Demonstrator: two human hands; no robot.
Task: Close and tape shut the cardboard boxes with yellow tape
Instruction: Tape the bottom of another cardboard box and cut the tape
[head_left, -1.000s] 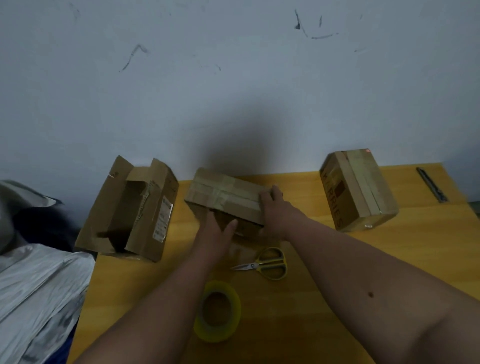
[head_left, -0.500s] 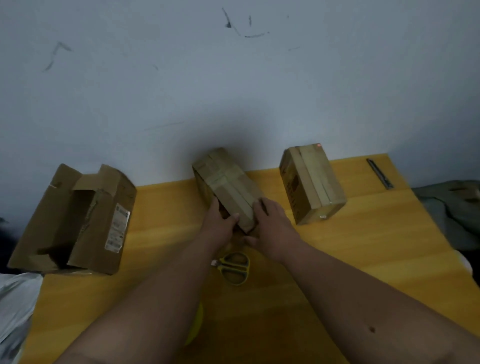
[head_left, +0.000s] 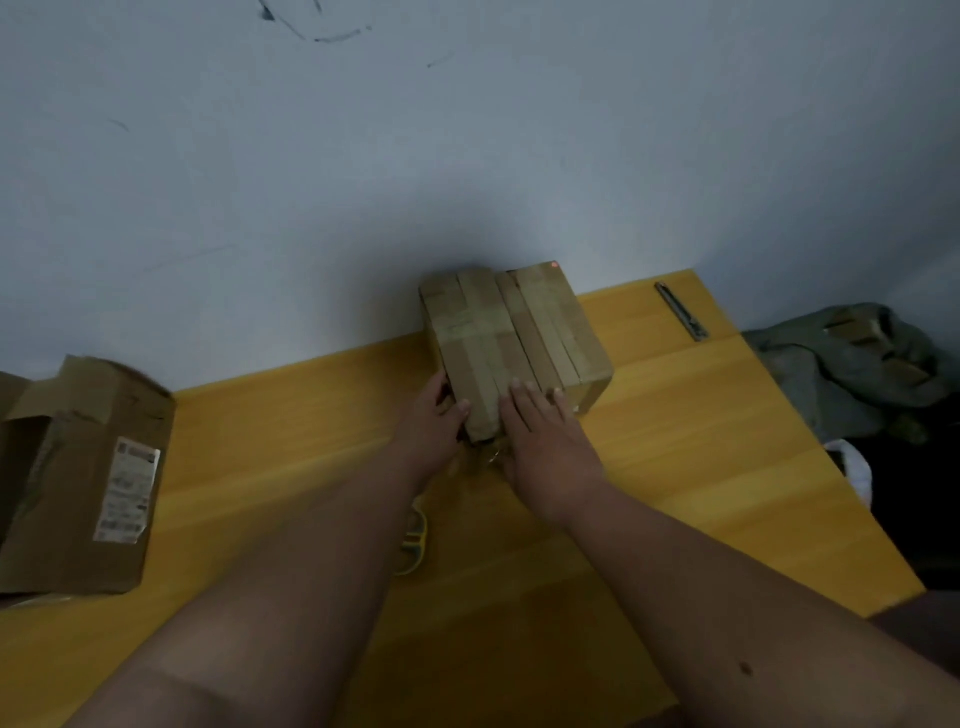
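Observation:
Two closed cardboard boxes crossed with yellowish tape stand side by side against the wall. The left taped box (head_left: 467, 338) touches the right taped box (head_left: 563, 332). My left hand (head_left: 431, 421) holds the left box at its near left corner, thumb on top and fingers along the side. My right hand (head_left: 545, 436) lies flat with straight fingers on the near end of the boxes, across their seam. An open cardboard box (head_left: 78, 483) with a white label stands at the far left, its flaps up. The tape roll is hidden from view.
Yellow-handled scissors (head_left: 415, 543) peek out from under my left forearm on the yellow table (head_left: 701, 467). A box cutter (head_left: 681, 312) lies at the back right corner. A grey cloth heap (head_left: 857, 364) sits beyond the table's right edge.
Both hands slid the left taped box to the right and back until it met the other taped box. My view shifted right, and the tape roll dropped out of sight.

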